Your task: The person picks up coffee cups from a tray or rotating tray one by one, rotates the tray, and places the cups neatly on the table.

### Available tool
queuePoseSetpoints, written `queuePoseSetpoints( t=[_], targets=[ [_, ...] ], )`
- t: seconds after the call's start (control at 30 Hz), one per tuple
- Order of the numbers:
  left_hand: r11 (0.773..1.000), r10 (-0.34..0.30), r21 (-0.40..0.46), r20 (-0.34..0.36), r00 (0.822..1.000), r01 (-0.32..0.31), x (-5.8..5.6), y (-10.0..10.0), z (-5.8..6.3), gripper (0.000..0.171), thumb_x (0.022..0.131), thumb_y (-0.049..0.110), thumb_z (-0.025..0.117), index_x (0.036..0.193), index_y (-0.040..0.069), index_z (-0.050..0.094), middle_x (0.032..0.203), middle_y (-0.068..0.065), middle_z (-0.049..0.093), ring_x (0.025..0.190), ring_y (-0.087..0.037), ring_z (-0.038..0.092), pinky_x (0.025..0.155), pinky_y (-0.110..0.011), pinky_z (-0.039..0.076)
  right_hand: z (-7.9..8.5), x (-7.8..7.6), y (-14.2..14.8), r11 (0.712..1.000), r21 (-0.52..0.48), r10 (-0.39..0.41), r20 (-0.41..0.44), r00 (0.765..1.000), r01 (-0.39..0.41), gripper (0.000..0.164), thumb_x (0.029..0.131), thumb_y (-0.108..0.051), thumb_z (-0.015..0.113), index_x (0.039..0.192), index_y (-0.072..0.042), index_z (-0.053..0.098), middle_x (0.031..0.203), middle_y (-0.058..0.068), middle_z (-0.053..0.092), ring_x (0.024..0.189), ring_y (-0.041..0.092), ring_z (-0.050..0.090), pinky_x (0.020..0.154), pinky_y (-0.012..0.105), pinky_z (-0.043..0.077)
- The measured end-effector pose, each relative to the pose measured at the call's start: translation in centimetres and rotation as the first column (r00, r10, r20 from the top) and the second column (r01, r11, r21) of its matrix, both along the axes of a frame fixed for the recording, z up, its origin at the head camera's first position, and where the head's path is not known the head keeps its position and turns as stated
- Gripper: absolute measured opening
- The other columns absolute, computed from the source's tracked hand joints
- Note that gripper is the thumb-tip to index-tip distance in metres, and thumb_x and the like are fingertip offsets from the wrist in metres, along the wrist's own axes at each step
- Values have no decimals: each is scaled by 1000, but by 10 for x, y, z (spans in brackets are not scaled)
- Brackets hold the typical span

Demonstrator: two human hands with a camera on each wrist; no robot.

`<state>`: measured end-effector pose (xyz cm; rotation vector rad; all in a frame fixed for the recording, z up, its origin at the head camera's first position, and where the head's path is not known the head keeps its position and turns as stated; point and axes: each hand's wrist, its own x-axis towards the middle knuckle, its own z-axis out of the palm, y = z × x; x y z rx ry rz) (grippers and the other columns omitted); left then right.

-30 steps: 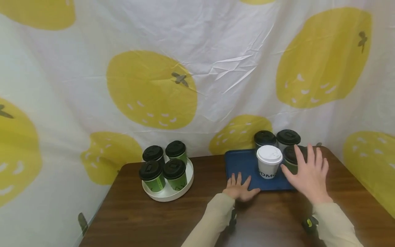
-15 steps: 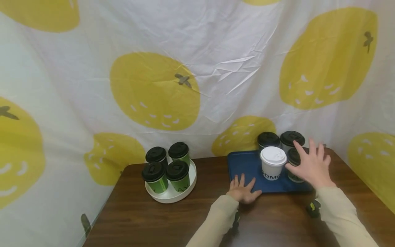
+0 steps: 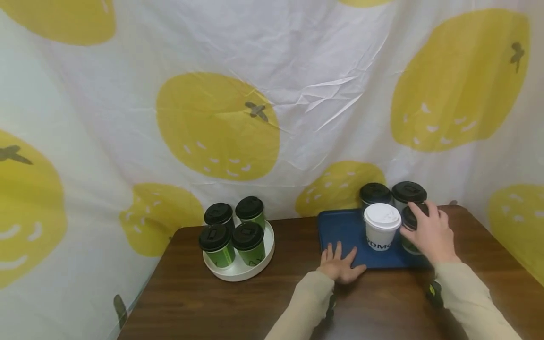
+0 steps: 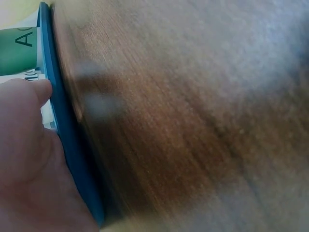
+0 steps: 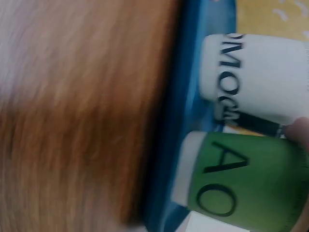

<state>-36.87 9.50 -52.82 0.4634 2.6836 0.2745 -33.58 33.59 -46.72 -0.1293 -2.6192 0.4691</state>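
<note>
Head | L hand (image 3: 341, 269) spread at tray (image 3: 337, 227) | R hand (image 3: 436, 237) grips grn cup (image 5: 241, 186), pt hidden | R-wrist crops top

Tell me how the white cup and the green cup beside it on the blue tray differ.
The white cup has a white lid; the green cup has a black lid.
The white cup's side is white; the green cup's is green above a white band.
The right hand grips the green cup, not the white cup.
Both are lidded and lettered, on the blue tray.
</note>
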Motion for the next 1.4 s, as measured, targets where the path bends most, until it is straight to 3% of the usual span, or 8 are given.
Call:
queuePoseSetpoints(
  t=[0.13,0.43,0.63,0.8,1.4],
  targets=[
    [1000,-12,-5,-9,1000,12,4,4,-4,68,99,76,33,161,51,23,177,5,8,166,-26,3,134,-42,9,-3,3,1,999,20,-34,-27,999,34,71,88,-33,79,146,-2,50,149,40,35,120,71,41,77,79,50],
    [999,-8,-37,9,1000,8,-8,4,-7,68,100,76,31,162,51,17,177,5,0,166,-25,-3,134,-41,4,-4,-3,-2,998,35,-44,-23,999,45,72,90,-36,77,148,-4,50,150,39,36,121,71,43,81,80,49],
    [999,10,-44,66,998,-8,-13,3,-4,70,98,77,32,161,53,14,177,6,-5,165,-24,-7,134,-41,1,-6,-5,-2,998,38,-39,-66,997,42,69,88,-36,79,144,-5,53,148,39,40,117,70,46,75,80,50],
    [1000,7,-30,62,998,-5,-16,3,-6,71,98,77,32,162,52,14,177,5,-4,165,-26,-7,134,-42,1,-5,-5,-2,998,41,-43,-74,996,46,69,89,-36,78,145,-6,53,149,38,40,118,70,46,77,80,50],
    [999,29,-21,42,999,-28,-10,4,-4,70,98,78,33,161,53,17,177,7,0,166,-24,-4,134,-40,2,-5,-4,-3,997,55,-47,-53,997,50,72,89,-39,77,146,-5,51,151,38,39,118,69,45,78,79,50]
  ],
)
